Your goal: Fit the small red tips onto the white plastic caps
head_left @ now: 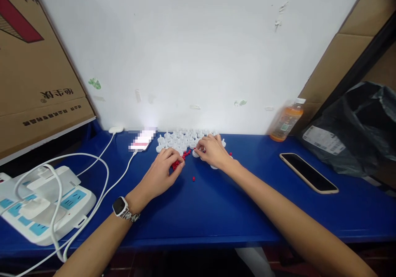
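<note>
Fingers of the left hand (161, 171) curl closed over small red pieces (181, 160) on the blue tabletop (216, 211); right hand (213, 151) fingers pinch a white cap (195, 153). More white caps (179, 138) cluster at twelve o'clock, a phone (307, 172) at three.

A: What are the red beads (182, 158) like?
B: Tiny, loose, heaped on the blue surface beside the white caps; 1 stray bead (193, 178) lies apart, nearer the viewer.
A: And the white caps (176, 140)?
B: Small, round, each with a stem, standing clustered by the wall.
</note>
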`<state>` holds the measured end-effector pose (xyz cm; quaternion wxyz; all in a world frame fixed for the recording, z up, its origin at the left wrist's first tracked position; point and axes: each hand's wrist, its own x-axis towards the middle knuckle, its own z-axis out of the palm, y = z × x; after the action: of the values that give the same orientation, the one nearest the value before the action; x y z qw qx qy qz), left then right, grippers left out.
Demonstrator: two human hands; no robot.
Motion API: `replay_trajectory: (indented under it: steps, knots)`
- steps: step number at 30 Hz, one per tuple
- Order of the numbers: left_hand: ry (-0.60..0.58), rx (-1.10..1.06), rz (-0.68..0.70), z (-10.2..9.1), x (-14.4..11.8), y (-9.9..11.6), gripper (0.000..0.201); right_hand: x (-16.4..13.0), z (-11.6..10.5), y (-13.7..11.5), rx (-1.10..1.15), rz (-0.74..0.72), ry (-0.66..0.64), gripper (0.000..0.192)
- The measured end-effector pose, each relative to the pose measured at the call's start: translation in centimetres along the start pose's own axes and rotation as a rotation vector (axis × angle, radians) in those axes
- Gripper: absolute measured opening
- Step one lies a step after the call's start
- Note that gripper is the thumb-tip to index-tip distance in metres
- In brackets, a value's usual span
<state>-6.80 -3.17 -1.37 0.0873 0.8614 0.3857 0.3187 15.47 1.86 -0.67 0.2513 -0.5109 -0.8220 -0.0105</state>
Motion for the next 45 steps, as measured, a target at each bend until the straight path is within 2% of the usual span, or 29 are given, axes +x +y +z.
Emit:
replay_trajectory:
  steps: [2, 4, 7, 10, 13, 15, 19, 21, 23, 26, 29, 34, 40, 45]
  knots:
    - [0.043, 0.006, 0.01, 0.2, 0.0, 0.2, 0.017, -0.6, -0.4, -0.8, 0.167, 0.013, 0.044, 0.016]
    - [0.077, 0.015, 0.024, 0.4, 0.0, 0.4, 0.029, -1.3, -0.7, -1.9, 0.348, 0.002, 0.056, 0.016]
    - [-0.007, 0.001, 0.023, 0.5, -0.1, 0.5, 0.028, -2.7, -1.0, -3.4, 0.497, -0.039, 0.032, 0.017]
    - [-0.111, -0.037, 0.011, 0.4, -0.3, 0.1, 0.025, -4.4, -0.8, -3.8, 0.413, -0.035, 0.017, 0.014]
    - [-0.1, -0.043, -0.007, 0.3, -0.5, -0.2, 0.028, -6.1, -0.6, -3.3, 0.27, -0.089, -0.1, 0.017]
    - [-0.099, -0.043, -0.012, 0.3, -0.5, -0.3, 0.029, -6.8, -0.5, -2.9, 0.249, -0.146, -0.176, 0.01]
    - [-0.121, -0.05, 0.01, 0.5, -0.5, 0.2, 0.028, -6.7, 0.1, -2.4, 0.318, -0.179, -0.178, 0.006]
    - [-0.132, -0.051, 0.019, 0.6, -0.5, 0.4, 0.028, -6.2, 0.6, -2.1, 0.364, -0.139, -0.122, 0.003]
    - [-0.139, -0.045, 0.015, 0.6, -0.4, 0.6, 0.028, -5.4, 1.1, -1.9, 0.498, -0.031, -0.055, 0.004]
    - [-0.163, -0.042, -0.006, 0.7, -0.4, 0.8, 0.029, -4.3, 1.7, -2.1, 0.924, 0.186, 0.042, 0.016]
    - [-0.175, -0.056, -0.023, 0.9, -0.5, 1.0, 0.029, -3.6, 1.9, -2.7, 1.24, 0.302, 0.114, 0.032]
    - [-0.162, -0.055, -0.076, 1.3, -0.7, 1.2, 0.034, -3.7, 2.1, -3.5, 1.26, 0.276, 0.125, 0.033]
    - [-0.15, -0.073, -0.017, 1.4, -0.8, 1.4, 0.036, -3.9, 2.0, -4.0, 1.284, 0.303, 0.172, 0.037]
    - [-0.155, -0.062, -0.013, 1.7, -1.0, 1.7, 0.049, -3.9, 1.3, -4.2, 1.376, 0.37, 0.071, 0.043]
